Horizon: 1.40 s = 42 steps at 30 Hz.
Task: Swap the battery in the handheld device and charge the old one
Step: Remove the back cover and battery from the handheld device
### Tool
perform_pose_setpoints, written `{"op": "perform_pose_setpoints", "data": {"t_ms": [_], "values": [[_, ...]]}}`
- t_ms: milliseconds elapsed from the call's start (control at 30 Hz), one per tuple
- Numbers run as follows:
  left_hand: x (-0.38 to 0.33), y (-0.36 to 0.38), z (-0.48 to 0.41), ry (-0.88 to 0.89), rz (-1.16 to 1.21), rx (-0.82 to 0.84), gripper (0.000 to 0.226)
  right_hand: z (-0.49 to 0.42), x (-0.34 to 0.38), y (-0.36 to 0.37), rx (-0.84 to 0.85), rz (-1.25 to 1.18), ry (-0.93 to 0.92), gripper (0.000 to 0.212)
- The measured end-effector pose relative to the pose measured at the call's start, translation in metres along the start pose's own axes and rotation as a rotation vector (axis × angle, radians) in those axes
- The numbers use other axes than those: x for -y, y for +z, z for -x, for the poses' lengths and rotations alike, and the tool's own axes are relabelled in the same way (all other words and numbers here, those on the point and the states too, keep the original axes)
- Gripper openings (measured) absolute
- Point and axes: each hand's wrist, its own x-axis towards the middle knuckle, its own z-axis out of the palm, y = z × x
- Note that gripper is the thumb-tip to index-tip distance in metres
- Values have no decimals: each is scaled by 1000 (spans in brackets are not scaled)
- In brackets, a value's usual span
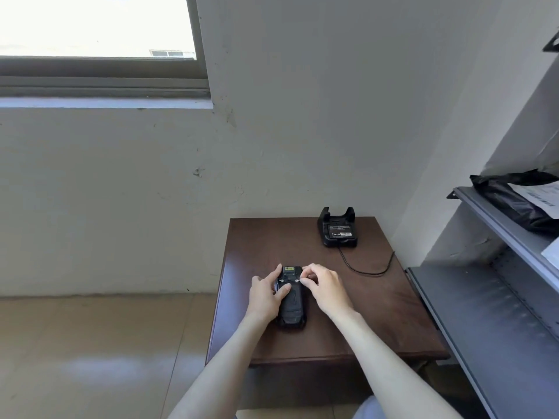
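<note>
Handheld device (292, 300) lies face down on the wooden table (363, 322), left of centre, with open floor beyond the left edge. Left hand (266, 293) grips its left side, thumb across the back. Right hand (323, 285) pinches a round fastener (296, 280) with curled fingertips. Charging cradle (337, 240) holding a battery (340, 230) stands well apart at the rear, its cable (363, 270) looping rightward. Metal shelving (484, 313) borders the right edge.

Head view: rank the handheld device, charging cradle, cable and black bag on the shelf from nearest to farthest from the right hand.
1. Handheld device, touched at its far end by the right hand.
2. Cable, looping on the table to the right.
3. Charging cradle, at the table's far edge.
4. Black bag, up on the right-side shelf.
</note>
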Motion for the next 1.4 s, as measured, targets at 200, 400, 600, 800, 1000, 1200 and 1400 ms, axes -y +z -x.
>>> {"op": "perform_pose_setpoints", "data": {"t_ms": [200,400,600,800,1000,1200,1400], "values": [[1,3,1,-1,-3,1,61,-2,-3,0,-31,101,-103,5],[-2,1,2,-10,19,-1,61,-3,-4,1,-76,170,-178,5],[0,3,1,-7,18,-5,61,-2,-3,11,-162,122,-188,6],[-2,-3,1,-2,6,11,62,-1,-7,12,-166,72,-200,5],[-4,-4,0,3,-1,18,63,-7,-10,0,-104,186,-312,5],[1,0,-3,17,-9,-5,63,-7,-10,5,-157,198,-318,6],[2,0,-2,26,-18,-7,63,-8,-3,11,-171,141,-189,6]]}}
